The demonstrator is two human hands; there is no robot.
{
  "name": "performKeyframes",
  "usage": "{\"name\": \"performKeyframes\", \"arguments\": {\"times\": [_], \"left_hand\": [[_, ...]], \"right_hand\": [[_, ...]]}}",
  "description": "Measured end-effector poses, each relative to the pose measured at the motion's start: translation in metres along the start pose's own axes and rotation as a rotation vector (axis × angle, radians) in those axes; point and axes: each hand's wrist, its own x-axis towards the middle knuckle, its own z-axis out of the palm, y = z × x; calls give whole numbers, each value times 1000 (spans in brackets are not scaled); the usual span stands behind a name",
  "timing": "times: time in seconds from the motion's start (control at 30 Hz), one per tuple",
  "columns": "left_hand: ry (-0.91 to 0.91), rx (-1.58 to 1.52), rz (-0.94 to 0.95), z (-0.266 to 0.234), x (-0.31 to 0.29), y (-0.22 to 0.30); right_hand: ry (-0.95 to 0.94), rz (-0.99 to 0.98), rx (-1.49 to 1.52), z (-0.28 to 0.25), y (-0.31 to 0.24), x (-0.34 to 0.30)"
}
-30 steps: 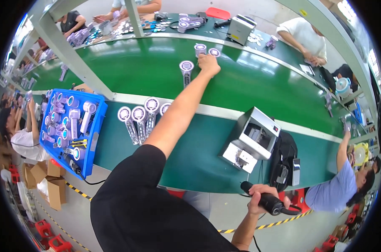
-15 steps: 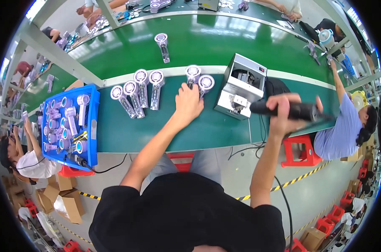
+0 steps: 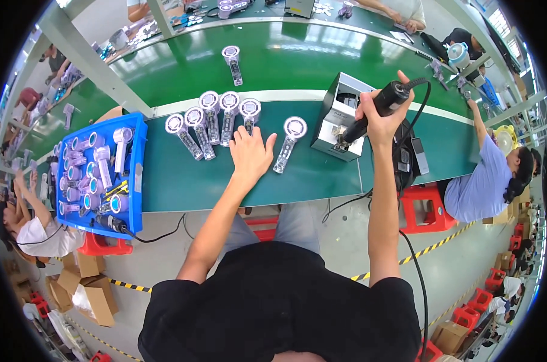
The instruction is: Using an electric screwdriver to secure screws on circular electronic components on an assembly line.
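My left hand [image 3: 251,155] rests over the lower handle of a pale purple handheld fan [image 3: 250,109], its fingers lying on it and the thumb spread away. That fan stands at the right end of a row of similar fans [image 3: 209,101], heads away from me and clear handles toward me. Apart from the row, another handheld fan [image 3: 294,128] lies tilted, right of my left hand. My right hand [image 3: 384,120] grips a black corded electric screwdriver [image 3: 379,108]. The driver's tip points down at the front of a grey box-shaped screw feeder [image 3: 338,123], and whether they touch is hard to tell.
At the left, a blue tray [image 3: 139,175] holds several fans and another black driver. Beyond the green table [image 3: 183,193] runs a green conveyor [image 3: 297,60] carrying one fan. A black bag [image 3: 404,163] lies right of the feeder. A co-worker [image 3: 478,187] sits at the far right.
My left hand has slid a fan leftward to the row and spread its thumb. My right hand has brought the screwdriver left and turned its tip down to the feeder.
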Motion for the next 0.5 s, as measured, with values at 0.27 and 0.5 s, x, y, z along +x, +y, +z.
{"name": "performKeyframes", "arguments": {"times": [0.27,0.5], "left_hand": [[213,-12,331,-1,-19,-10],[-10,-365,576,15,-46,1]], "right_hand": [[37,215,164,-5,4,9],[81,110,227,54,-2,-26]]}}
